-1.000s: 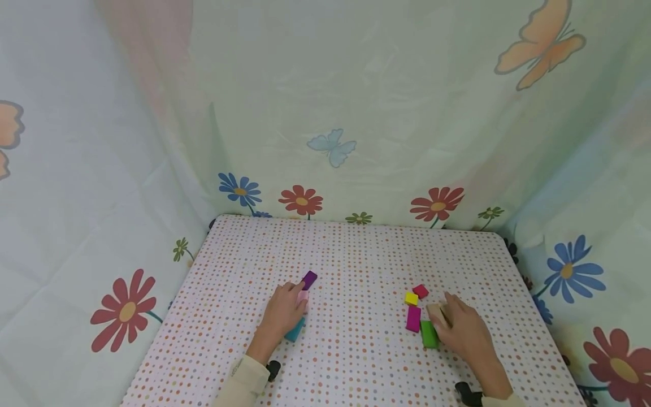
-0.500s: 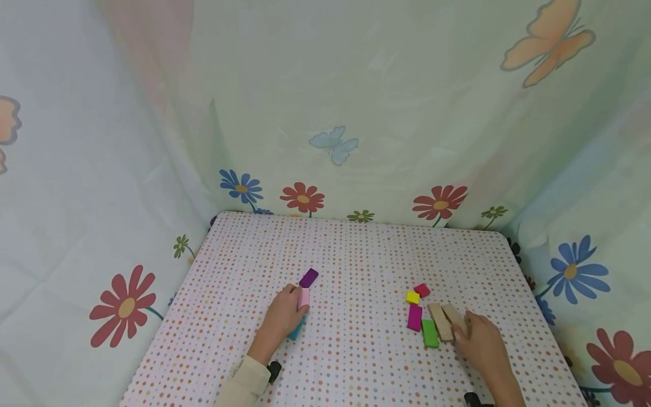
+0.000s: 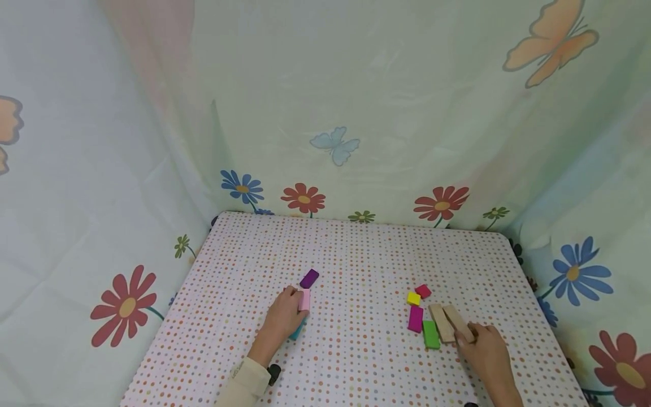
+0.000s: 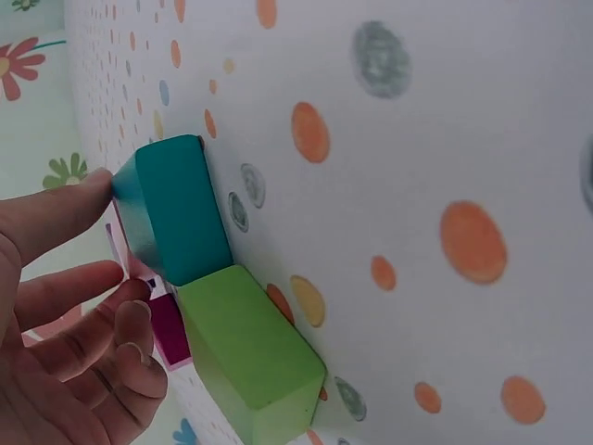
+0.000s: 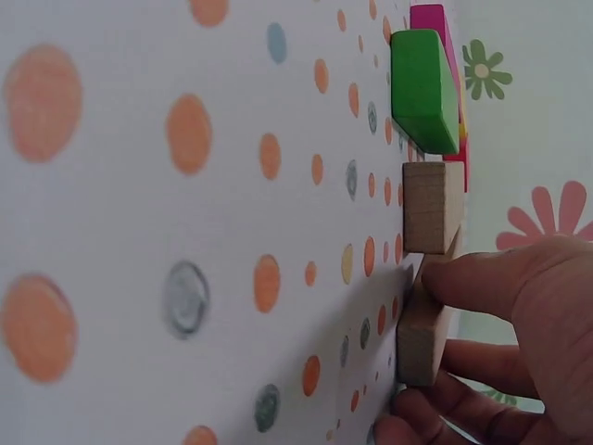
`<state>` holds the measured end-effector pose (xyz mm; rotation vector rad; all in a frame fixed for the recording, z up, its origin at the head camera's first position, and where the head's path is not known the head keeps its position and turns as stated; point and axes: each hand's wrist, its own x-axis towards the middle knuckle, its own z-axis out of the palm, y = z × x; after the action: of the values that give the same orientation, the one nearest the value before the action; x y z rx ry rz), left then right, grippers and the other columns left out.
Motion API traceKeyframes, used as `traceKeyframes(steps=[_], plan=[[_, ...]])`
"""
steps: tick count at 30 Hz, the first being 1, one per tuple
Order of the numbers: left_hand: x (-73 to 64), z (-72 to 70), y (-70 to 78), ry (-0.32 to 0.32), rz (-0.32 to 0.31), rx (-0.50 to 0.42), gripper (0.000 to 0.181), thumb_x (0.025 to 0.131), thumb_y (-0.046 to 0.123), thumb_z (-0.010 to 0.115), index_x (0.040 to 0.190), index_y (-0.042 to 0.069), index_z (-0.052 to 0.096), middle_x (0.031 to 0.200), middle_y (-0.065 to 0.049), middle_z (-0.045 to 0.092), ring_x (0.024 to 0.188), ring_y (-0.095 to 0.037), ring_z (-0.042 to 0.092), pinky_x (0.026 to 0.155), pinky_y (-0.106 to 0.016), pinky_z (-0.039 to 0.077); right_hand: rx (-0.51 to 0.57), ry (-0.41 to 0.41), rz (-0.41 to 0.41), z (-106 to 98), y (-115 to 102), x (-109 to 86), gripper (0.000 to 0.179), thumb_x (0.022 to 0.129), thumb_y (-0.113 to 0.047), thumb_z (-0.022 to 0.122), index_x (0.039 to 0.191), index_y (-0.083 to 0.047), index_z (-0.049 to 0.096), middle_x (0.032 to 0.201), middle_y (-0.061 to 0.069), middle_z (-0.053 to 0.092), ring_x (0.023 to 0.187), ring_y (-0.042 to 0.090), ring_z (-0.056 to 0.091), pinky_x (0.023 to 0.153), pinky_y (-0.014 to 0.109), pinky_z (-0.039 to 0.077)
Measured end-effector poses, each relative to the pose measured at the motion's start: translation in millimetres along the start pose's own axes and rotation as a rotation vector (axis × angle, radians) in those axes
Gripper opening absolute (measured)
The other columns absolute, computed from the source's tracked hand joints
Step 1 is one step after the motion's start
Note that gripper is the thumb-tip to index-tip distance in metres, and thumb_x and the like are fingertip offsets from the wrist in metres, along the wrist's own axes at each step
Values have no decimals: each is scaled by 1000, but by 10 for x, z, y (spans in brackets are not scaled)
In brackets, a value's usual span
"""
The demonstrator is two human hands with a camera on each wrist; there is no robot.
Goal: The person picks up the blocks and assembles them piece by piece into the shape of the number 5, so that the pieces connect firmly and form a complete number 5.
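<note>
The dotted tabletop (image 3: 358,345) bears coloured blocks (image 3: 415,319) and plain wooden blocks (image 3: 441,324).

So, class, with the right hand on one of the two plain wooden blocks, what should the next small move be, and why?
Probably swing the near end of the outer plain, oblong wooden block inward: the right hand grips it there, and that end splays away from the other wooden block, while their far ends lie closer together.

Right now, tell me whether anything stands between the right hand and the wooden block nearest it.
Nothing visible does: the right hand grips that wooden block. The other wooden block lies between the gripped one and the green block.
</note>
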<state>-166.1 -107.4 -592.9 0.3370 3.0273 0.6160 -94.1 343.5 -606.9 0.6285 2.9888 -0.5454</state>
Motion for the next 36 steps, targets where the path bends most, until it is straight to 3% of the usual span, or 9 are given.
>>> traceKeyframes(steps=[7,17,24,30,36], plan=[[-7,33,-17,7,3,20,44,94,24,81,129,1,70,125,-17,67,100,-25,66,89,-44,62,31,23,23,46,15,-36,54,94,-22,76,128,18,62,111,35,61,97,42,65,80,52,55],[13,60,1,12,-19,23,51,92,29,83,135,6,67,124,-15,65,99,-26,65,84,-45,62,109,85,25,80,36,-73,48,94,-16,77,125,18,64,106,33,62,89,39,65,82,55,49],[10,52,27,18,-28,27,50,92,28,83,135,7,67,122,-15,66,98,-25,63,82,-44,61,143,118,14,82,46,-77,45,93,-14,77,123,17,66,98,29,62,83,33,63,70,44,50],[-12,75,23,46,-14,31,47,93,25,82,134,7,68,119,-14,66,97,-24,62,78,-42,60,166,148,15,64,47,-81,44,93,-15,78,124,15,67,93,24,63,79,28,62,60,29,43],[-28,104,44,52,6,27,42,94,21,78,133,8,68,117,-14,67,97,-25,62,73,-42,58,178,173,6,21,-20,-66,45,95,-17,77,127,14,66,99,26,64,85,33,63,68,41,49]])
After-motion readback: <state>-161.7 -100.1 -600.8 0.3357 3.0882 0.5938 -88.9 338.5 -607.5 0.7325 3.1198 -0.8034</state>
